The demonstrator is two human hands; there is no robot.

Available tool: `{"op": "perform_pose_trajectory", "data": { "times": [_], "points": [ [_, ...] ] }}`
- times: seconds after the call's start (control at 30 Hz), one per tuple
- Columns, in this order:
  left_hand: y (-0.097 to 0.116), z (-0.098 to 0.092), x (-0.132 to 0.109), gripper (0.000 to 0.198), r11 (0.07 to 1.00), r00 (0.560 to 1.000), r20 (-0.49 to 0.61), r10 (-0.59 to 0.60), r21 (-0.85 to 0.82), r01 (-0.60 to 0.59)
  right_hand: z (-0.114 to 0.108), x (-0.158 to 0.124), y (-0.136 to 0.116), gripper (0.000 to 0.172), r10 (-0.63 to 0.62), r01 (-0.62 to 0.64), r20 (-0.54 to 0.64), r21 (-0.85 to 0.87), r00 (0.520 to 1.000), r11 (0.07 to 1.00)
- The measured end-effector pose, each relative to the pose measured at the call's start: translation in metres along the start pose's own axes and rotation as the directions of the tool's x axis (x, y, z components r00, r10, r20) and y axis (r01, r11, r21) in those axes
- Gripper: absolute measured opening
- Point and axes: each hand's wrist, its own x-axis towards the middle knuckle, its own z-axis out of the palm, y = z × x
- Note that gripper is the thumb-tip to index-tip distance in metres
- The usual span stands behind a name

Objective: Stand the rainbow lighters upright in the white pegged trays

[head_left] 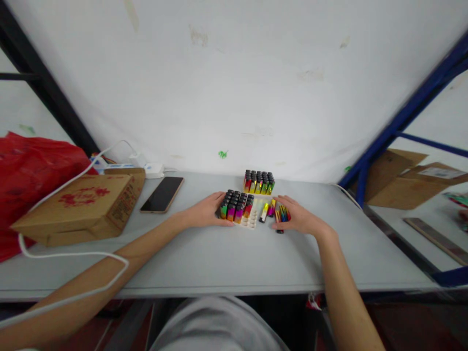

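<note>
Colourful lighters with black tops [231, 210] stand in rows in a white tray with round holes [252, 219]. My left hand [209, 210] rests against the left side of these rows, its fingers apart. Behind the tray stands another block of upright lighters [259, 182]. My right hand [298, 217] is curved round several loose lighters [283, 214] lying on the table, thumb at their near end. Between the tray and that hand lie a yellow and white lighter [263, 213] and a magenta and yellow one [271, 207].
A phone [163, 195] lies on the grey table [226, 263], left of the lighters. Farther left are a cardboard box [80, 204], a red bag [36, 175] and a white cable [109, 254]. Open cardboard [398, 180] sits beyond the blue frame [405, 124] at right.
</note>
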Motion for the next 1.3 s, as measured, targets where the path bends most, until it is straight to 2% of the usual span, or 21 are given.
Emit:
{"op": "perform_pose_trajectory", "data": {
  "times": [0.1,0.17,0.33,0.53,0.67,0.8,0.9,1.07,1.2,1.3],
  "points": [
    [0.001,0.0,0.0,0.106,1.0,1.0,0.001,-0.015,0.009,0.015,-0.016,-0.012,0.004,0.092,0.0,-0.008,0.065,0.119,0.998,0.993],
    [0.001,-0.001,0.0,0.106,1.0,1.0,0.003,-0.018,0.011,0.018,-0.024,-0.019,0.006,0.089,0.026,-0.035,0.057,0.163,0.998,0.986],
    [0.001,-0.001,-0.001,0.106,1.0,1.0,0.001,-0.017,0.004,0.017,-0.029,-0.025,0.014,0.09,0.118,-0.12,0.021,0.099,0.993,0.988],
    [-0.001,0.0,0.0,0.105,1.0,1.0,-0.005,-0.012,0.009,0.012,-0.022,-0.016,0.006,0.078,0.09,-0.091,0.032,0.034,0.995,0.995],
    [-0.003,0.0,0.0,0.105,1.0,1.0,-0.015,0.001,0.015,0.0,-0.024,-0.015,0.002,0.064,0.024,-0.018,-0.112,0.053,0.993,0.998],
    [-0.002,0.0,-0.001,0.106,1.0,1.0,-0.004,-0.019,0.018,0.019,-0.025,-0.019,0.003,0.069,0.017,0.035,-0.279,0.181,0.96,0.983],
    [0.001,-0.001,0.0,0.105,1.0,1.0,-0.004,-0.02,0.015,0.02,-0.023,-0.018,0.0,0.071,0.049,0.038,-0.321,0.26,0.946,0.965],
    [0.001,-0.001,0.0,0.101,1.0,1.0,-0.024,0.001,0.005,-0.001,-0.014,-0.011,-0.011,0.077,0.1,0.0,-0.332,0.288,0.938,0.958],
    [-0.003,0.0,0.0,0.103,1.0,1.0,-0.015,-0.004,0.004,0.004,-0.012,-0.007,-0.027,0.082,0.147,-0.042,-0.459,0.233,0.876,0.972],
    [-0.005,0.001,0.0,0.103,1.0,1.0,0.0,0.001,0.003,-0.001,-0.011,-0.006,-0.039,0.081,0.178,-0.088,-0.505,0.198,0.845,0.976]
  ]
}}
